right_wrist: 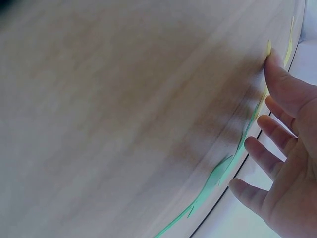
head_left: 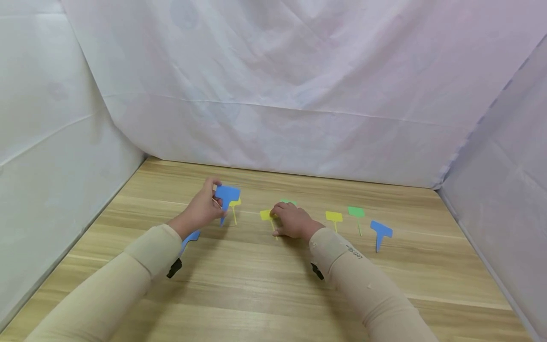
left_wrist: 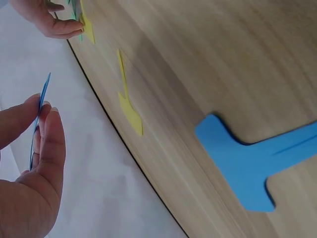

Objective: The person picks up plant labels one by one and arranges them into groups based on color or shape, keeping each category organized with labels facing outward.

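Between the thumb and fingers of my left hand (head_left: pixel 198 209) is a T-shaped blue plant label (head_left: pixel 228 194), raised above the table; the left wrist view shows it edge-on. Behind it lies a yellow label (head_left: pixel 235 214). Another blue label (left_wrist: pixel 230 161) is on the table below my left wrist. My right hand (head_left: pixel 294 221) is low over a yellow label (head_left: pixel 266 215), fingertips at its head and thumb close to its stem. In the right wrist view these fingers are spread and only slightly bent. A green label (head_left: pixel 288 202) shows partly behind that hand.
Right of my right hand lie a yellow label (head_left: pixel 334 216), a green label (head_left: pixel 356 212) and a blue label (head_left: pixel 381 232). The wood-grain table (head_left: pixel 256 294) meets white cloth (head_left: pixel 278 133) at the back, with more cloth at both sides.
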The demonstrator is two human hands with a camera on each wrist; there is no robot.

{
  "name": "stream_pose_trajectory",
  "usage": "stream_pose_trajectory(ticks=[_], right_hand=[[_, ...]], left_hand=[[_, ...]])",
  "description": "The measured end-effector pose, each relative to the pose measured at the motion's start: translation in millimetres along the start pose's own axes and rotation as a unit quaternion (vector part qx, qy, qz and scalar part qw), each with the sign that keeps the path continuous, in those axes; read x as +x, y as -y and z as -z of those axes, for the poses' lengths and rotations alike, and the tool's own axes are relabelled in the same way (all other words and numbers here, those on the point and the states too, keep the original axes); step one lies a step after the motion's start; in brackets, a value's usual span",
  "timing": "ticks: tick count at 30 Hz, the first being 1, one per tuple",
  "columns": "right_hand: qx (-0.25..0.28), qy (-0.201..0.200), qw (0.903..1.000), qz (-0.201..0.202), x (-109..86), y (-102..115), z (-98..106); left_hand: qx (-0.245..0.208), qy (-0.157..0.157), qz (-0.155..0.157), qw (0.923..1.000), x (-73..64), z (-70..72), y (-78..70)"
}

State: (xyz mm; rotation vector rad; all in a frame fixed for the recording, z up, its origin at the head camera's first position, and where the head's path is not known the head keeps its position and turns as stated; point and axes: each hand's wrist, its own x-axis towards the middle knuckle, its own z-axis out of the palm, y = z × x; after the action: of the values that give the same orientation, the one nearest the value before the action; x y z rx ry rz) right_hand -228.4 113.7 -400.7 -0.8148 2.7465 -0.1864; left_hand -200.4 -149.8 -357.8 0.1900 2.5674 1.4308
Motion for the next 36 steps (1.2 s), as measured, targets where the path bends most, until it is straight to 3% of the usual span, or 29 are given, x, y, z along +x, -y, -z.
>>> stream_pose_trajectory(ticks=[12,26,36], right_hand=[[0.004,-0.002,1.0,0.002,-1.2,0,1],[0.001,0.007,1.0,-0.002,-1.4,2,2],[-0.002,0.007,1.0,-0.005,-1.1,2,2]], left_hand=[[0.023,0.004,0.0,0.9997,-14.2,1.2,11.7],[0.021,0.03,0.01,0.9993,-31.7,-10.4,24.8],[0.043,0.024,0.01,0.9987,-42.9,-14.8,32.0]])
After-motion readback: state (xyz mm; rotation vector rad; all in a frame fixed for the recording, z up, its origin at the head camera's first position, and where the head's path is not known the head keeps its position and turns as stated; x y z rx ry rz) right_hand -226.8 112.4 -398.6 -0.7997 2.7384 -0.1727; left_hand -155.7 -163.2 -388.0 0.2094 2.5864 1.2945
